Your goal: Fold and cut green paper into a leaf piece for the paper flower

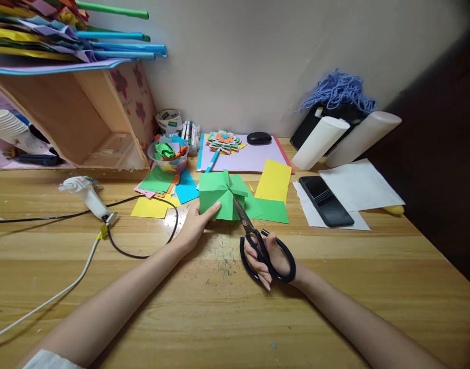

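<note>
My left hand (198,221) pinches the left side of a folded green paper piece (215,190), thumb on its front face. The paper is held up over the table and has raised folds meeting near its middle. My right hand (263,259) has its fingers through the black handles of a pair of scissors (254,236). The scissor tips touch the paper's centre; whether the blades are apart there I cannot make out. Behind the paper lie a flat green sheet (275,211) and a layered paper flower (223,141) with a blue stem.
A glue gun (87,197) with cords stands at the left. Colored sheets (156,180) and a bowl of scraps (169,160) are behind my left hand. To the right, a phone (326,201) lies on white paper near two white rolls (321,142). A pink box (131,113) stands back left.
</note>
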